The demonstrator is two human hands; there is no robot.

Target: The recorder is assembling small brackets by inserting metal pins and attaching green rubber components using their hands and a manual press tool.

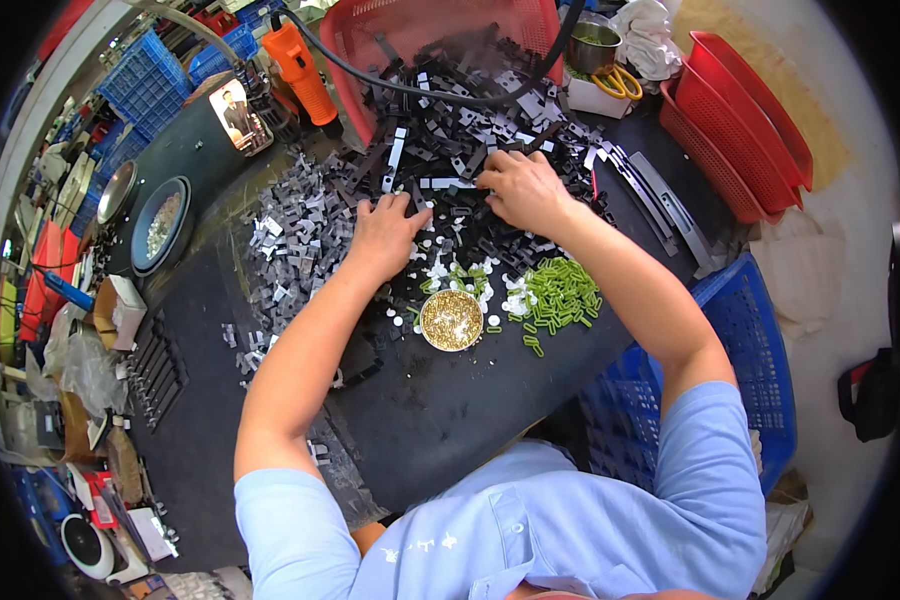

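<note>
My left hand [386, 238] is at the near edge of a heap of black metal parts [475, 105], its fingers curled around a small dark strip [417, 196]. My right hand [532, 194] reaches into the same heap from the right. Its fingers are bent down at the end of a long black-and-white strip [447, 183], and what they grip is hidden. Small grey metal brackets [295, 235] are spread left of my left hand. Nearer to me stand a round dish of tiny gold-coloured pieces [452, 320], loose white discs [477, 283] and a pile of green oval rings [562, 293].
A tipped red basket [345, 40] backs the heap, beside an orange power tool [300, 72]. A lit phone [240, 117] stands left. Long grey rails [667, 200], stacked red baskets [735, 130] and a blue crate [760, 340] are on the right. Yellow-handled scissors [620, 83] lie behind.
</note>
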